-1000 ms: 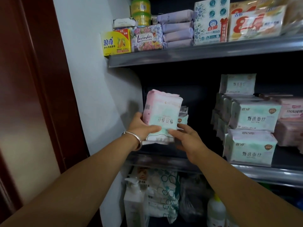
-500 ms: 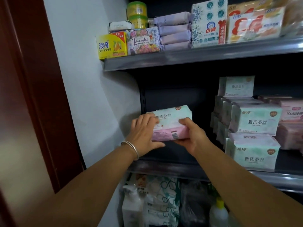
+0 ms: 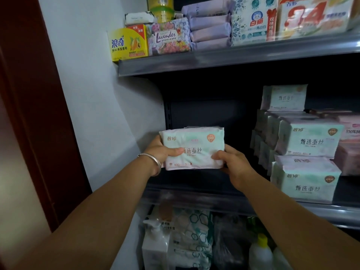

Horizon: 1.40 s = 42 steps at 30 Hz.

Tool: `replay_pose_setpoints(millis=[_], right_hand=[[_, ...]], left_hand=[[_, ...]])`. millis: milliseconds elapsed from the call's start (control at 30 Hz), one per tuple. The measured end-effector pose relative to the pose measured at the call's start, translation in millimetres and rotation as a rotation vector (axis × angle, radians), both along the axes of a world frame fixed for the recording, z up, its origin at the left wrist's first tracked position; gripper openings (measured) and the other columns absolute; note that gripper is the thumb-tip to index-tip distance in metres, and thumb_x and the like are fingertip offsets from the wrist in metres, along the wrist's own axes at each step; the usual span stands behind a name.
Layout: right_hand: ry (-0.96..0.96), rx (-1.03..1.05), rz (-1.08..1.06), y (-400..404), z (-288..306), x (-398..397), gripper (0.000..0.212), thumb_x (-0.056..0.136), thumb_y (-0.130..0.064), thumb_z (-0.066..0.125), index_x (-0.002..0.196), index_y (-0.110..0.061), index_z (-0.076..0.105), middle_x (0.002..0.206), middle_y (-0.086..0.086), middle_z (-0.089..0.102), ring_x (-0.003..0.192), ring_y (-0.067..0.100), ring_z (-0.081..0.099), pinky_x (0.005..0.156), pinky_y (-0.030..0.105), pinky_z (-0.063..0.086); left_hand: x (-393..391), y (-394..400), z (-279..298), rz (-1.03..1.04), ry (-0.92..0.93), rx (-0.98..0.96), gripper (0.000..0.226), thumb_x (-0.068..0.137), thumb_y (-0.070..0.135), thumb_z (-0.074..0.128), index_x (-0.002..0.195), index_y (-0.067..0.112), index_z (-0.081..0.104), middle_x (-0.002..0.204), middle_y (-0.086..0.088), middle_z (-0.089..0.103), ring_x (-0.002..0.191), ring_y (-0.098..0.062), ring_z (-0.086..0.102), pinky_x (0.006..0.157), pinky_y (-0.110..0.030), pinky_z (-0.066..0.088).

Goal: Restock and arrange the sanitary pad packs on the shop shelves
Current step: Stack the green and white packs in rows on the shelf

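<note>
— At the left end of the middle shelf (image 3: pixel 194 195), what is being held?

— One pad pack (image 3: pixel 193 148), soft and pillow-shaped, pale mint across the front with pink along its edges. It faces the camera, long side level, with printed characters across the middle, an orange badge near the upper right and "400" at the lower left.

— How are the hands placed?

— Both arms reach forward from below. The left hand (image 3: pixel 160 151) clasps the pack's left end, thumb across the front over the first printed character, fingers hidden behind. A silver bangle (image 3: pixel 153 159) sits on that wrist. The right hand (image 3: pixel 233 162) takes the lower right corner, thumb on the front, the other fingers curled underneath and behind.

— So both are closed on it?

— Yes, each hand is wrapped firmly on the pack, which spans the gap between them, most of its front uncovered.

— Where is it relative to the rest?

— It hangs in front of the dark empty stretch of the shelf; whether it touches the board I cannot tell. Stacked packs (image 3: pixel 308 172) of the same kind stand well apart to the right. Above, the upper shelf (image 3: pixel 214 59) carries a yellow soap box (image 3: pixel 128 42).
</note>
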State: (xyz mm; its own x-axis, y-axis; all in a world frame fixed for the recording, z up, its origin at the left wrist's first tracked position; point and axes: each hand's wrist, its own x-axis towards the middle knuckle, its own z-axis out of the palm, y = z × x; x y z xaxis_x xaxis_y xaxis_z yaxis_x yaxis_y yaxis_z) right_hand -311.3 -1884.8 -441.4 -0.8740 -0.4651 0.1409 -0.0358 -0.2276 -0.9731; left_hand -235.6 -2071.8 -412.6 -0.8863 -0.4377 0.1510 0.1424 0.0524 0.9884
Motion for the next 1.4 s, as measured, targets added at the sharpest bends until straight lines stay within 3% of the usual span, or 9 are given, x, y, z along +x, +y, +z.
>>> replay_pose_setpoints(millis=[133, 267, 400, 500, 667, 900, 1133, 1267, 1400], right_hand=[[0.076, 0.067, -0.067, -8.8, -9.0, -13.8, 0.038, 0.08, 0.008, 0.058, 0.111, -0.012, 0.065, 0.105, 0.004, 0.069, 0.099, 0.022, 0.064, 0.079, 0.026, 0.051], [0.192, 0.442, -0.301, -13.1, -24.0, -27.3, 0.04, 0.086, 0.002, 0.056, 0.126, -0.003, 0.054, 0.115, 0.012, 0.061, 0.098, 0.023, 0.057, 0.079, 0.028, 0.045], [0.281, 0.654, -0.347, -17.0, -32.4, -34.8, 0.023, 0.087, 0.001, 0.052, 0.105, -0.001, 0.066, 0.113, 0.015, 0.062, 0.103, 0.03, 0.058, 0.086, 0.033, 0.05], [0.3, 0.692, -0.351, -21.8, -33.7, -38.9, 0.02, 0.088, 0.0, 0.052, 0.098, -0.001, 0.069, 0.107, 0.015, 0.064, 0.098, 0.03, 0.06, 0.084, 0.034, 0.053], [0.327, 0.677, -0.353, -32.4, -35.7, -39.7, 0.018, 0.087, -0.003, 0.056, 0.098, -0.002, 0.07, 0.108, 0.014, 0.064, 0.098, 0.028, 0.06, 0.082, 0.03, 0.05], [0.46, 0.616, -0.35, -27.4, -34.4, -24.6, 0.023, 0.089, 0.002, 0.052, 0.104, -0.004, 0.068, 0.11, 0.011, 0.064, 0.093, 0.022, 0.059, 0.077, 0.024, 0.048], [0.664, 0.526, -0.243, -5.9, -51.0, 25.4, 0.023, 0.085, 0.005, 0.055, 0.102, -0.002, 0.069, 0.095, 0.008, 0.064, 0.081, 0.012, 0.056, 0.065, 0.004, 0.043], [0.88, 0.663, -0.205, 7.0, -85.3, 61.7, 0.029, 0.08, 0.003, 0.059, 0.107, -0.006, 0.067, 0.104, 0.012, 0.064, 0.097, 0.024, 0.056, 0.086, 0.031, 0.048], [1.018, 0.806, -0.051, 21.5, -125.6, 93.7, 0.037, 0.083, -0.002, 0.059, 0.119, -0.006, 0.061, 0.115, 0.012, 0.06, 0.111, 0.028, 0.049, 0.091, 0.029, 0.039]], left_hand=[[-10.2, -10.9, -7.9, 0.006, 0.046, -0.009, 0.056, 0.071, -0.016, 0.068, 0.112, 0.017, 0.052, 0.102, -0.01, 0.068, 0.087, -0.024, 0.068, 0.071, -0.041, 0.059], [-26.1, -23.6, -18.1, 0.02, 0.001, -0.016, 0.053, 0.07, -0.017, 0.068, 0.11, 0.014, 0.052, 0.099, -0.009, 0.067, 0.085, -0.023, 0.067, 0.07, -0.039, 0.059], [-43.9, -41.5, -38.9, 0.145, -0.16, -0.074, 0.055, 0.067, -0.02, 0.069, 0.109, 0.011, 0.053, 0.106, -0.014, 0.065, 0.096, -0.031, 0.064, 0.085, -0.05, 0.053], [-56.3, -45.7, -49.2, 0.208, -0.159, -0.16, 0.067, 0.067, -0.025, 0.065, 0.121, 0.011, 0.05, 0.108, -0.012, 0.062, 0.101, -0.028, 0.059, 0.091, -0.048, 0.05], [-75.3, -46.3, -56.0, 0.24, -0.162, -0.24, 0.078, 0.068, -0.021, 0.068, 0.133, 0.012, 0.042, 0.109, -0.008, 0.062, 0.099, -0.022, 0.058, 0.084, -0.039, 0.052], [-82.7, -42.9, -60.1, 0.39, -0.273, -0.413, 0.093, 0.071, -0.009, 0.071, 0.145, 0.017, 0.021, 0.123, -0.011, 0.055, 0.113, -0.031, 0.055, 0.097, -0.045, 0.047], [-26.9, -9.2, -73.3, 0.445, -0.242, -0.791, 0.063, 0.074, 0.002, 0.07, 0.131, 0.009, 0.044, 0.128, -0.016, 0.05, 0.117, -0.032, 0.05, 0.102, -0.039, 0.042], [35.4, 19.9, -96.0, 0.426, -0.157, -1.01, 0.051, 0.079, 0.015, 0.07, 0.127, 0.013, 0.051, 0.129, -0.01, 0.048, 0.121, -0.028, 0.041, 0.103, -0.038, 0.036], [89.8, 39.7, -137.7, 0.368, -0.124, -1.181, 0.042, 0.078, 0.018, 0.07, 0.118, 0.013, 0.056, 0.122, -0.01, 0.052, 0.115, -0.03, 0.046, 0.096, -0.039, 0.037]])
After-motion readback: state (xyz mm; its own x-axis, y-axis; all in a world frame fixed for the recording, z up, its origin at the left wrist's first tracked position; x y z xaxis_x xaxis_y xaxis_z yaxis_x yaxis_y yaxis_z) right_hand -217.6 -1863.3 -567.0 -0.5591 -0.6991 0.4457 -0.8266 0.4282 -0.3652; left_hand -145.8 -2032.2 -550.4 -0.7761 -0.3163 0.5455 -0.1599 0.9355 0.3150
